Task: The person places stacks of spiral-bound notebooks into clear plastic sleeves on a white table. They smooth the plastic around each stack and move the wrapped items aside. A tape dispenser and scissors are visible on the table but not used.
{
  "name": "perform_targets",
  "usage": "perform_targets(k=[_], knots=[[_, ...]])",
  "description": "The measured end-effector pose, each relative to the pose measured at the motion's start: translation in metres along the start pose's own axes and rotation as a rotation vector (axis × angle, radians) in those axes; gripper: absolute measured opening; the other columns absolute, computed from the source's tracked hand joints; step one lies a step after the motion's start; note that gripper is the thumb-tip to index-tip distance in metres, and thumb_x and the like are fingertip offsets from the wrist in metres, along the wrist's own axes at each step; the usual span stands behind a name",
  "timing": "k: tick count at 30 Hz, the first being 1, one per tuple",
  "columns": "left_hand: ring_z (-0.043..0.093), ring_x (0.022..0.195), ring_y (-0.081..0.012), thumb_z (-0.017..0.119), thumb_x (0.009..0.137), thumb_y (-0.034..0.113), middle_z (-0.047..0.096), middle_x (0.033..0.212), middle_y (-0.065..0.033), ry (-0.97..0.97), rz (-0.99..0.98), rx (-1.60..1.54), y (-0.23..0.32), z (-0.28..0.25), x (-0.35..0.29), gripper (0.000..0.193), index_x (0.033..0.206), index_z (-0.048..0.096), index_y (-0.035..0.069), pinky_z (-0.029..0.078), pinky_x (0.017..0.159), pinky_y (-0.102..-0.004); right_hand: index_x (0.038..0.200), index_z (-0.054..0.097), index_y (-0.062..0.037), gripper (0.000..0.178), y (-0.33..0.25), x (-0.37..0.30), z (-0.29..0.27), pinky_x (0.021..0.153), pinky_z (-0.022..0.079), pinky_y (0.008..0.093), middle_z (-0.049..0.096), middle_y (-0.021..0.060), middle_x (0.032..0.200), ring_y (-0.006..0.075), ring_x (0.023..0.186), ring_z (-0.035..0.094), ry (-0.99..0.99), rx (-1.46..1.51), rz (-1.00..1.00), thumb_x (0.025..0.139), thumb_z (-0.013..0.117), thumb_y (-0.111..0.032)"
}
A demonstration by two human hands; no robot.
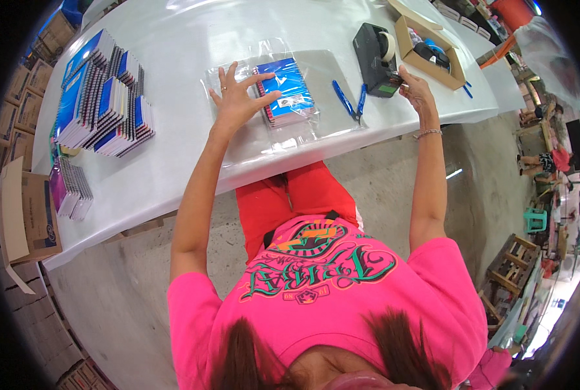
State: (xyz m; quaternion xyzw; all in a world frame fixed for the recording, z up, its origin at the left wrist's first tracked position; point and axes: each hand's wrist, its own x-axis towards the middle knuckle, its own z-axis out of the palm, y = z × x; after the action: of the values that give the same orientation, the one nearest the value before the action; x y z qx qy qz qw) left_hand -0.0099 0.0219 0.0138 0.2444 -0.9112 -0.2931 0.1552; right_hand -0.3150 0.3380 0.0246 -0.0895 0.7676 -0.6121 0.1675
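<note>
Meanwhile, the left hand point(238, 97) lies flat, fingers spread, on the bagged blue notebooks point(286, 92) (clear plastic); the right hand point(414, 88) pinches tape at the black dispenser point(375, 58).

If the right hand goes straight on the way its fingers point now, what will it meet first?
The right hand already reaches the black tape dispenser; straight on, it would likely press into the dispenser's front end, though depth is unclear.

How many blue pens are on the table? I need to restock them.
2 for certain: two blue pens lie side by side between the bagged notebooks and the tape dispenser. A blue tip past the cardboard box may be a third.
</note>
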Motion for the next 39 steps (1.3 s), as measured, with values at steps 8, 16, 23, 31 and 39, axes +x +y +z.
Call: perform_targets(k=[8, 16, 23, 31, 39], knots=[[0.0, 0.148, -0.0401, 0.073, 0.067, 0.068, 0.019, 0.157, -0.0194, -0.002, 0.006, 0.009, 0.0, 0.005, 0.004, 0.061, 0.122, 0.064, 0.044, -0.003, 0.107, -0.074, 0.086, 0.069, -0.0117, 0.023, -0.011, -0.003, -0.001, 0.067, 0.045, 0.0239, 0.066, -0.0005, 0.081, 0.0068, 0.078, 0.051, 0.034, -0.019, 0.014, 0.084, 0.076, -0.033], [0.0, 0.148, -0.041, 0.073, 0.067, 0.068, 0.019, 0.157, -0.0192, -0.014, -0.009, 0.014, -0.001, 0.003, 0.001, 0.062, 0.123, 0.063, 0.044, -0.003, 0.107, -0.0741, 0.099, 0.061, -0.0054, 0.02, -0.004, -0.062, 0.011, 0.082, 0.052, 0.0328, 0.063, 0.003, 0.095, 0.0141, 0.089, 0.058, 0.082, 0.4, 0.027, 0.091, 0.068, -0.022], [0.0, 0.147, -0.0418, 0.074, 0.066, 0.068, 0.02, 0.157, -0.0198, -0.008, 0.01, 0.001, 0.0, 0.003, 0.005, 0.062, 0.122, 0.064, 0.044, -0.002, 0.107, -0.0743, 0.096, 0.063, -0.0028, 0.017, 0.042, -0.054, -0.018, 0.073, 0.054, 0.0312, 0.065, 0.0031, 0.084, 0.0168, 0.07, 0.063, 0.247, -0.504, -0.079, 0.092, 0.064, -0.019], [0.0, 0.147, -0.0428, 0.075, 0.063, 0.07, 0.022, 0.156, -0.0205, 0.008, 0.024, 0.017, -0.007, 0.006, 0.005, 0.067, 0.122, 0.065, 0.04, 0.0, 0.106, -0.0756, 0.088, 0.06, -0.0048, 0.024, -0.065, -0.091, 0.123, 0.069, 0.045, 0.0238, 0.057, -0.0017, 0.08, 0.0068, 0.077, 0.051, -0.49, -0.361, -0.385, 0.092, 0.065, -0.028], [0.001, 0.147, -0.0437, 0.075, 0.063, 0.07, 0.023, 0.155, -0.0209, -0.004, 0.031, 0.003, -0.003, 0.003, 0.007, 0.066, 0.121, 0.064, 0.041, 0.002, 0.105, -0.0767, 0.078, 0.064, -0.0034, 0.026, -0.071, -0.044, 0.219, 0.061, 0.042, 0.0239, 0.058, -0.0016, 0.068, 0.008, 0.066, 0.052, -0.931, -0.563, -0.525, 0.086, 0.072, -0.026]])
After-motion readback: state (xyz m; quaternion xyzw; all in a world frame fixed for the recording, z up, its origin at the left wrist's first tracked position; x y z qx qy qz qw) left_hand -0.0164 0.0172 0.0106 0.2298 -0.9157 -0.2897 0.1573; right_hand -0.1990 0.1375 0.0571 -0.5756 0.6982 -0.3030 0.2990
